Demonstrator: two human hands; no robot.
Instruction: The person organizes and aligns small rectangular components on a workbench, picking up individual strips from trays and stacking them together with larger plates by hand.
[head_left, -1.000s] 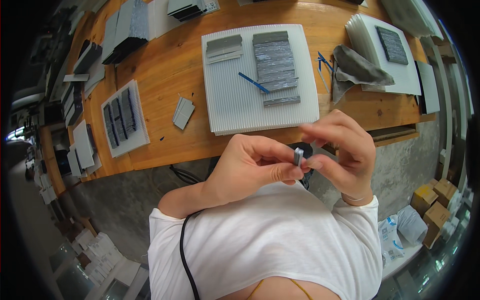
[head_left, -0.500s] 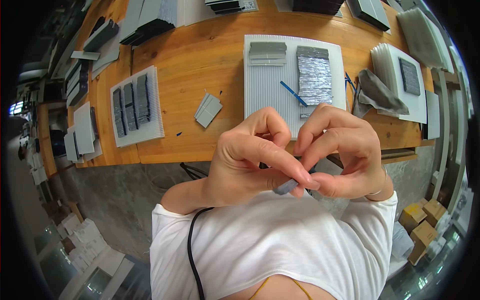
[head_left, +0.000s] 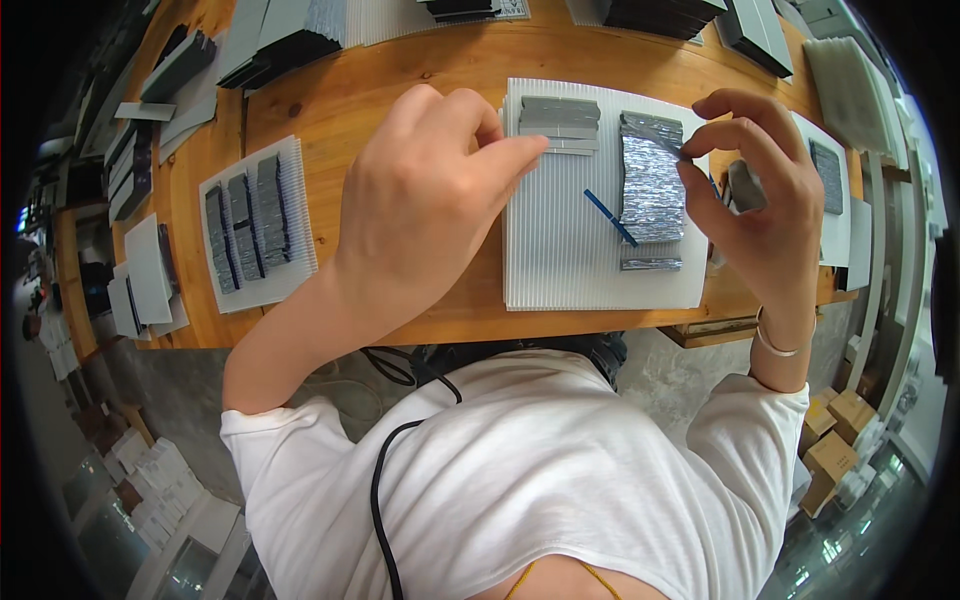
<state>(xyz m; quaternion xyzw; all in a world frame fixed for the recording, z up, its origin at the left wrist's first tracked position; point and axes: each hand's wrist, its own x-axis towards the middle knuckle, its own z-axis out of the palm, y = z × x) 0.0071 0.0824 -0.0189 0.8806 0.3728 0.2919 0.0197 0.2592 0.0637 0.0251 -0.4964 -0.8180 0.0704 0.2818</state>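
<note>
The left hand (head_left: 425, 200) hovers over the left edge of a white ribbed sheet (head_left: 570, 260), fingers curled loosely, thumb and forefinger tips pressed together near a short stack of flat grey strips (head_left: 558, 118); whether anything is pinched there cannot be told. The right hand (head_left: 760, 215) is raised at the sheet's right edge, its thumb and forefinger closed on the top corner of a crinkled, silvery strip pile (head_left: 652, 190), while the curled fingers also cradle a small grey piece (head_left: 745, 185). A thin metal bracelet (head_left: 778, 345) circles that wrist. A slim blue stick (head_left: 610, 217) lies slantwise on the sheet, just beside the shiny pile. The sheet rests on a glossy orange-brown wooden tabletop (head_left: 390, 90). Further left sits a second ribbed sheet (head_left: 290, 270) carrying dark rectangular slabs (head_left: 245, 225) in rows. More dark stacks (head_left: 190, 65) line the far edge.
</note>
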